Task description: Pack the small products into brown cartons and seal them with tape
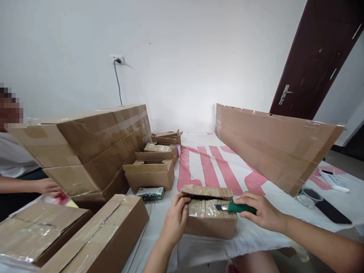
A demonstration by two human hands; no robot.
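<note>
A cloth-covered worktop [267, 204] runs to the white wall [184, 57] at twelve o'clock; a dark door [309, 57] stands at two. The small carton [210, 227] lies at three from the left hand [174, 214], which grips its end, and nine from the right hand [263, 212], holding a green cutter [241, 207]. At the carton's ten, an open box [149, 176] hides its contents.

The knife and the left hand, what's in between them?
In the head view, shiny tape on top of the cardboard box lies between the left hand and the tip of the knife.
</note>
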